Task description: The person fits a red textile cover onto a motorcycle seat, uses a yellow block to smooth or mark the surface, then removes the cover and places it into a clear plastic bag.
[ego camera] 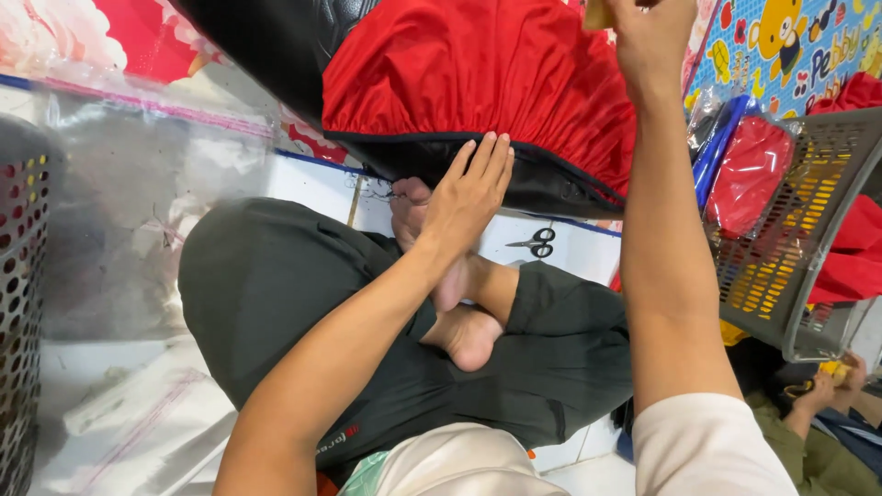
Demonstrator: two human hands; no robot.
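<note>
Head view: left hand lies flat, fingers extended, on the black hem of the red garment, gripping nothing. Right hand is raised at the garment's top edge; its grip is cropped, cannot tell. Scissors on white floor beside the feet.

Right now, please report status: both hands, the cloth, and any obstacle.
Left hand flat on black hem of red cloth. Right hand raised at cloth top, pinching something pale, unclear. Scissors on floor beside foot; basket at right.
</note>
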